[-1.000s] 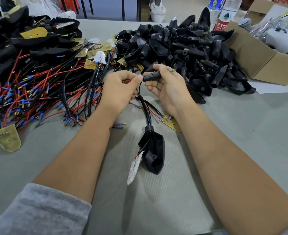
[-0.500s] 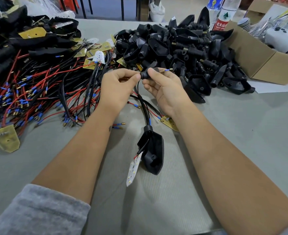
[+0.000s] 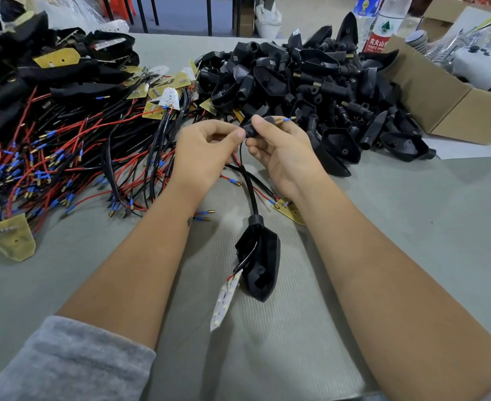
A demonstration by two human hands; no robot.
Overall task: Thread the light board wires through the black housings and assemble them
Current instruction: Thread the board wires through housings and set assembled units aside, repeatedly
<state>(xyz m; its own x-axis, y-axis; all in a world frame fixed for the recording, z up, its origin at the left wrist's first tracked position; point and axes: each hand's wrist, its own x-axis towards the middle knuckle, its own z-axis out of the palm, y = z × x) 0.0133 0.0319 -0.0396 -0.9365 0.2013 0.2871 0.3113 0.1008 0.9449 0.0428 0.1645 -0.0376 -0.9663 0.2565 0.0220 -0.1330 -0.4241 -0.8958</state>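
The light is bright and soft, like it comes from above. It spreads evenly over the gray table (image 3: 412,227). Shadows are pale and have fuzzy edges. A soft shadow lies under each forearm, and a small one sits beside the black housing (image 3: 263,264) on the table. The shiny black housings in the pile (image 3: 310,82) have little white glints. The picture is sharp in the middle. It bends at the edges, so the table rim curves. The gray sleeve (image 3: 64,363) at the bottom corner looks stretched and a bit blurry.
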